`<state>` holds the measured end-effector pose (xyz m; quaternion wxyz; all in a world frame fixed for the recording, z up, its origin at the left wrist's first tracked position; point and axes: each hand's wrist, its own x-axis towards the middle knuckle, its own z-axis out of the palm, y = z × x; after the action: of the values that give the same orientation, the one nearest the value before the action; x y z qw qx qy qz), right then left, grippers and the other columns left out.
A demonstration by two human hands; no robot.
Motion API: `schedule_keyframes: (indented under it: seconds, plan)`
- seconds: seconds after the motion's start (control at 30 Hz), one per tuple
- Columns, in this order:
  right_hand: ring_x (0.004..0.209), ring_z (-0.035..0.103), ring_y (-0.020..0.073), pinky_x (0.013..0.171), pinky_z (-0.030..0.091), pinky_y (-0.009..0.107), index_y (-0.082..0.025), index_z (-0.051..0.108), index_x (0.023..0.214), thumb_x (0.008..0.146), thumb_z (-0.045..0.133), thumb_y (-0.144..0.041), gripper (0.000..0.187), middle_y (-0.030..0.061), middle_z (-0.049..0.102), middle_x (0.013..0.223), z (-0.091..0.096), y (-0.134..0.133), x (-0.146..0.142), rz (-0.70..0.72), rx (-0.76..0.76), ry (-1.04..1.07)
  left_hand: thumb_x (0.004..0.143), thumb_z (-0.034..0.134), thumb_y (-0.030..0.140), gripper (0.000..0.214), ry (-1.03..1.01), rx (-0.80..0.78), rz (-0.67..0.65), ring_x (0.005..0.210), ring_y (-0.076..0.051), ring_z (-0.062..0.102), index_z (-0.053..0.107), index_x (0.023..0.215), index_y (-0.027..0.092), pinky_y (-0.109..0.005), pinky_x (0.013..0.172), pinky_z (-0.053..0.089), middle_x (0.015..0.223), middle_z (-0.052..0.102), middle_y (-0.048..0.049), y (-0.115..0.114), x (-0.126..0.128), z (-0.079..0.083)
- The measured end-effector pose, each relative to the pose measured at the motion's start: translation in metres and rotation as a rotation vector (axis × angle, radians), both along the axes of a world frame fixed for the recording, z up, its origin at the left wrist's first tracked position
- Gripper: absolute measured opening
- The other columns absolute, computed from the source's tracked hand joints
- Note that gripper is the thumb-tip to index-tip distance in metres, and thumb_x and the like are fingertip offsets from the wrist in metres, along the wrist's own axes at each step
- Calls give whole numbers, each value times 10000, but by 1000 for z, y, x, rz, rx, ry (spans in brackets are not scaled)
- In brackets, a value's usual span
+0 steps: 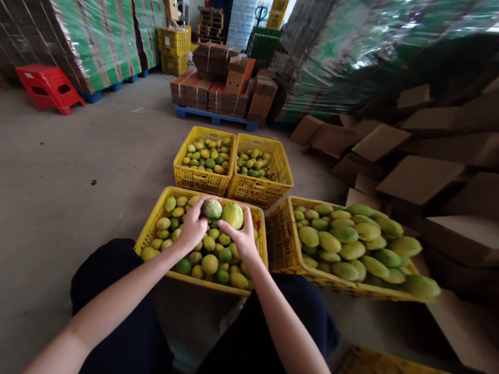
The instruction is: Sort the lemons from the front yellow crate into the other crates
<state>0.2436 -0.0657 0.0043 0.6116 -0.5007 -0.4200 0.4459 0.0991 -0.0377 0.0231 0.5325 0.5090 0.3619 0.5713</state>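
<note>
My left hand [194, 224] is closed around a round, mottled grey-green fruit [212, 209]. Right beside it, my right hand [242, 233] grips a larger yellow-green fruit [232, 215], with the thumb on the near side. Both are held up side by side over a yellow plastic crate [148, 221] between my knees. Below my hands the crate is full of lemon-like fruit [209, 264], some yellow and some dark green. My hands hide part of its far side.
Beyond are two yellow crates [205, 181] [280, 177] of similar fruit. On my right, another crate [283, 230] is heaped with long green-yellow fruit [346, 233]. Cardboard boxes [420, 178] crowd the right. Farther back stand a red stool [48, 86] and a blue pallet [216, 117] with flattened cartons.
</note>
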Motion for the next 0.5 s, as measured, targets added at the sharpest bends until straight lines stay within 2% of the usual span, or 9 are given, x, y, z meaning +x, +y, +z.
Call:
schedule_keyframes:
  seconds: [0.07,0.17,0.27,0.37,0.43,0.47,0.5]
  plan:
    - [845,641,189,816,566,322,-283,590,897,625,915,-283,424,-36,658,863,0,-1,-2,13,5,30,561,533,0,541,-35,-67,-9,1233,-236,594,755,997,232,-346,1152,395,1160,726,-28,-2,3,-2]
    - [775,623,167,726,555,288,-285,603,880,625,917,-303,404,-43,641,806,-2,-2,-5,44,-11,94,579,637,37,535,-116,-184,-92,1157,-224,616,734,1065,236,-304,1031,476,1181,705,-24,-1,5,-3]
    - [672,593,140,612,532,254,-273,620,854,626,902,-386,379,-49,638,756,-4,2,-6,73,-95,252,672,747,156,309,-211,-344,-79,899,-153,645,691,973,202,-235,817,525,963,687,-9,12,4,2]
    - [596,603,152,476,485,250,-232,648,850,664,828,-504,375,-17,674,723,1,10,0,75,-214,487,788,735,295,180,-307,-585,-37,664,-108,604,602,818,177,-201,620,507,767,627,5,29,2,3]
    - [574,620,161,442,476,244,-195,674,886,732,749,-532,378,15,694,698,9,15,11,52,-275,643,856,673,352,212,-257,-639,-14,592,-93,588,589,780,173,-181,538,476,738,632,-7,29,2,-5]
    - [566,625,159,447,487,240,-179,682,910,770,707,-526,375,26,698,684,13,16,18,35,-302,721,869,654,362,215,-172,-622,-9,568,-88,587,601,779,175,-169,503,455,737,645,-10,22,4,-14]
    - [559,628,154,462,505,237,-165,687,937,807,665,-511,370,33,700,675,17,18,26,16,-327,799,865,655,377,225,-49,-591,-61,556,-88,593,615,766,178,-162,478,441,733,657,-11,10,7,-25]
